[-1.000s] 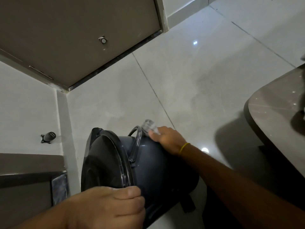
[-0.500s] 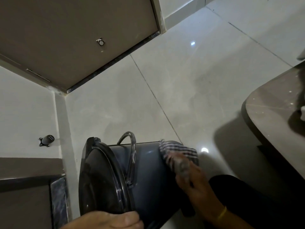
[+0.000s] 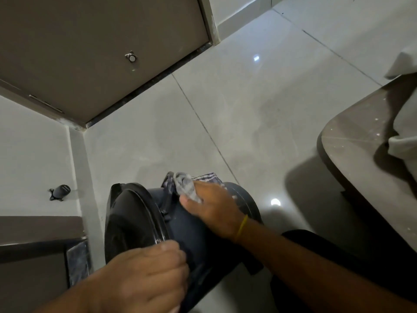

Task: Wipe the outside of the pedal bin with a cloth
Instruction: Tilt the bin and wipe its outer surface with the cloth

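A dark grey pedal bin [image 3: 194, 236] lies tilted on its side on the tiled floor, its black lid [image 3: 133, 222] facing left. My right hand [image 3: 214, 206] presses a checked cloth [image 3: 187, 186] against the bin's upper side near the wire handle, which the cloth mostly hides. A yellow band circles that wrist. My left hand [image 3: 140, 281] grips the bin's rim at the lid, near the bottom of the view, and steadies it.
A brown door [image 3: 90, 53] with a small stopper [image 3: 131, 57] stands at the back left. A black doorstop [image 3: 59, 192] sits on the left wall. A rounded stone counter [image 3: 361, 154] with a pale cloth [image 3: 404, 132] juts in from the right.
My right hand has swept the cloth from the bin's base end back up towards the lid and handle. The left hand has kept its hold at the rim.
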